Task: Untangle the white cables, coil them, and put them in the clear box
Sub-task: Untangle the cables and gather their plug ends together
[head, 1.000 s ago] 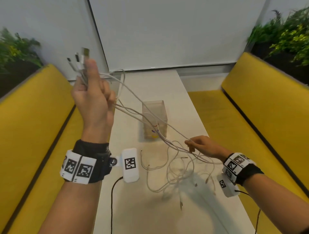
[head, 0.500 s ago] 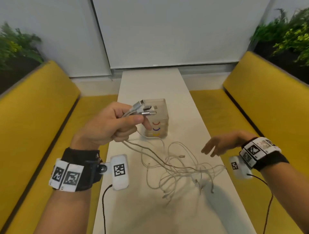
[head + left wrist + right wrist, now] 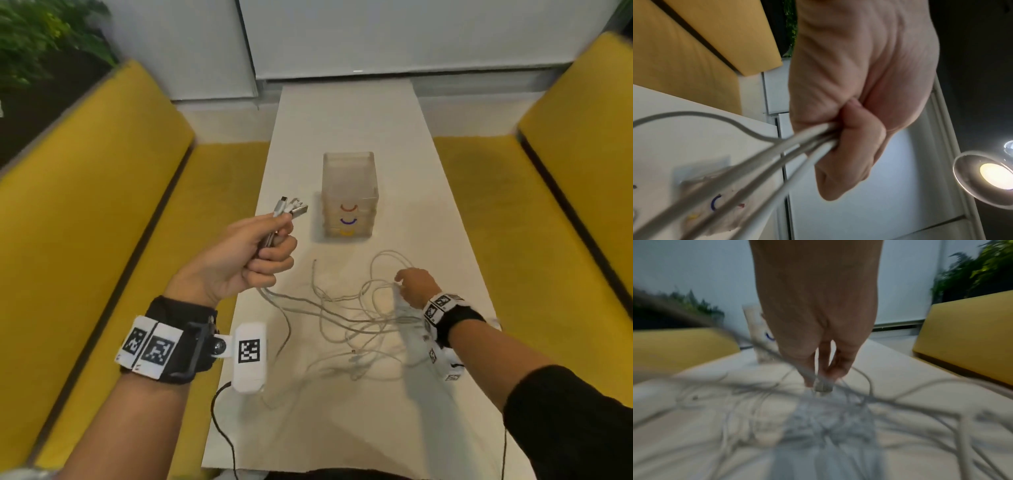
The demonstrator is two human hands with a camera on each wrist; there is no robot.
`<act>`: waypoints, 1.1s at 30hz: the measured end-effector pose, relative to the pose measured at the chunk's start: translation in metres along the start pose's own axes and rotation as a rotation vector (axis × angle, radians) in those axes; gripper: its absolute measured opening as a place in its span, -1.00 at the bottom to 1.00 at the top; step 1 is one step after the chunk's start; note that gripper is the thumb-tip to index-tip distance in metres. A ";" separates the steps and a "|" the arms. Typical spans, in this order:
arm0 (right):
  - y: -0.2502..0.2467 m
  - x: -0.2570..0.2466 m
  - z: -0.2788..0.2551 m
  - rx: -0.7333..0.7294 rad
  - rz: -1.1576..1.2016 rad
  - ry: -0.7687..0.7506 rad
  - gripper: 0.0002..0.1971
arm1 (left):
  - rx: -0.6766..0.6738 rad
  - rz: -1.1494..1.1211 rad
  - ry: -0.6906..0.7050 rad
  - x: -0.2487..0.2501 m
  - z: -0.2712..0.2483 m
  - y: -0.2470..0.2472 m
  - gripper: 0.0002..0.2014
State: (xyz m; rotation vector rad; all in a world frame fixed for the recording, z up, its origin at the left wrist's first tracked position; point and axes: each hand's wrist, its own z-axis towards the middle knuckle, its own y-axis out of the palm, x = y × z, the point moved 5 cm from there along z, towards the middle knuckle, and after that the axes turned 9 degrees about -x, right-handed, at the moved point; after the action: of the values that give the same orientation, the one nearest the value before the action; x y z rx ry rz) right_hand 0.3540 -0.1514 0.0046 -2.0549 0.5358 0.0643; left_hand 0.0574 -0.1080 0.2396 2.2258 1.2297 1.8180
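Observation:
My left hand [image 3: 277, 240] is raised over the table's left edge and grips a bundle of white cable ends [image 3: 274, 226]; their metal plugs [image 3: 291, 208] stick out toward the clear box [image 3: 349, 195]. In the left wrist view the fingers [image 3: 855, 138] curl round several cable strands [image 3: 777, 154]. The rest of the white cables [image 3: 356, 318] lie in a loose tangle on the table. My right hand [image 3: 402, 282] reaches down into the tangle's right side. In the blurred right wrist view its fingertips [image 3: 838, 371] pinch a cable plug [image 3: 823, 387].
The narrow white table [image 3: 342, 120] runs between two yellow benches [image 3: 85, 212] [image 3: 568, 205]. The clear box stands mid-table with coloured arcs on its front. Plants [image 3: 41, 37] sit behind the left bench. A black wrist-camera lead [image 3: 219, 414] hangs at the near edge.
My left hand came down from head height to beside the box, still holding the cable ends. My right hand let go of the strands, opened, then dropped onto the tangle and pinched a plug.

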 end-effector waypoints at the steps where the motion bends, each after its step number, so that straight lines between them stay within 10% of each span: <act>1: 0.004 0.002 0.001 -0.010 -0.038 0.009 -0.71 | -0.020 -0.017 -0.018 -0.004 -0.006 -0.003 -0.73; 5: -0.009 0.007 -0.002 0.034 0.092 0.006 -0.87 | -0.107 -0.029 -0.010 -0.013 -0.030 -0.015 -0.66; 11: -0.100 -0.029 -0.034 0.164 0.356 -0.229 -0.77 | 0.110 0.171 0.176 -0.010 -0.015 -0.023 -0.51; 21: -0.190 -0.134 -0.131 0.130 0.709 -0.734 -0.61 | 0.307 0.547 0.332 -0.008 0.055 0.012 -0.83; 33: -0.140 -0.138 -0.132 -0.027 1.136 -0.582 -0.42 | 0.191 0.474 0.442 -0.001 0.062 0.030 -0.82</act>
State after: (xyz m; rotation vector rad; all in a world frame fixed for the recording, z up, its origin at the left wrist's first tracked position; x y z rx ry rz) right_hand 0.2631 -0.1536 0.2226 -1.4012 1.2305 1.2792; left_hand 0.1261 -0.1019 0.2327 2.4640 1.0111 2.5801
